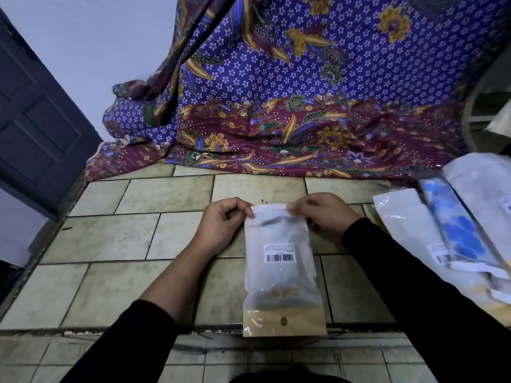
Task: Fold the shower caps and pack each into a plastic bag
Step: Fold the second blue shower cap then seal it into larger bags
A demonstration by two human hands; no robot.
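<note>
A frosted plastic bag [282, 268] with a barcode label and a tan punched strip at its near end lies lengthwise at lower centre, faint contents inside, while more bags [467, 225] pile at right.

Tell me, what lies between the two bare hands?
Head view: the far edge of the frosted plastic bag with a barcode label, pinched by left hand and right hand.

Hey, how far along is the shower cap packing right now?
Done: several filled bags lie stacked at the right. In hand: the left hand and right hand pinch the far edge of a frosted plastic bag, apparently sealing it; its contents are unclear. Left: no loose caps visible, so the remainder can't be judged.
</note>
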